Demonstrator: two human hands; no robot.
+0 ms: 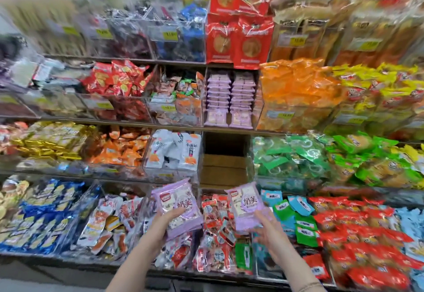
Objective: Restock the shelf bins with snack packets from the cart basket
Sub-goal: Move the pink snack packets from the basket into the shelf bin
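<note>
My left hand [167, 221] grips a stack of purple snack packets [177, 202] from below, thumb across the front. My right hand [267, 229] holds a second stack of the same purple packets [244, 206], tilted a little to the right. Both stacks hover in front of the lowest shelf tier. Two tiers up, a clear bin [230, 98] holds two neat columns of matching purple packets. Directly below that bin is an open bin [223, 165] showing only a brown cardboard bottom. The cart basket is out of view.
Four shelf tiers of clear acrylic bins surround my hands. White packets [174, 151] sit left of the cardboard-bottomed bin, green packets [289, 156] to its right. Red and mixed packets [215, 227] fill the bottom bin under my hands. The shelf's front edge [206, 275] runs beneath my forearms.
</note>
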